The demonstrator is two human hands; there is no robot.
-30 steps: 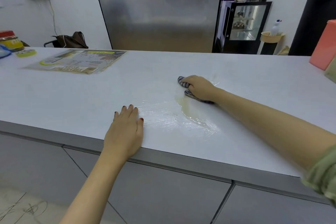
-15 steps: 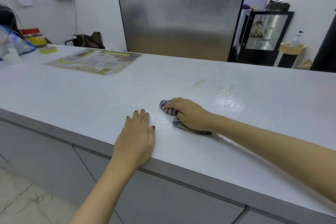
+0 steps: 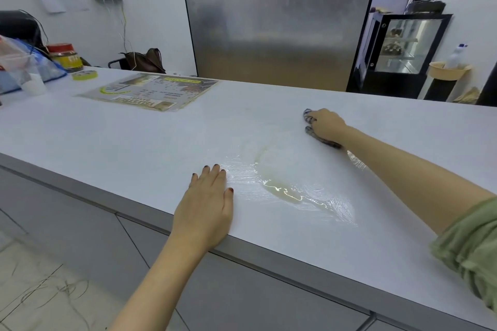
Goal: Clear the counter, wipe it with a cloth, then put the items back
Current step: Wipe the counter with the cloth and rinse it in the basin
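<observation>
A white counter (image 3: 150, 142) runs across the view. My right hand (image 3: 326, 125) grips a bunched striped cloth (image 3: 309, 130) and presses it on the counter toward the far side. My left hand (image 3: 207, 201) lies flat, fingers straight, near the front edge. Between the hands a wet smear with a yellowish puddle (image 3: 285, 189) glistens on the surface.
A laminated printed sheet (image 3: 150, 91) lies on the counter at the far left. Beyond it are a yellow tape roll (image 3: 84, 74), a red-lidded jar (image 3: 66, 56), a plastic cup (image 3: 33, 83) and plastic bags (image 3: 16, 62). A steel fridge (image 3: 279, 19) stands behind the counter.
My right hand has pushed the cloth away from my left hand, out toward the far right of the counter, leaving wet streaks. My left hand has stayed flat in place.
</observation>
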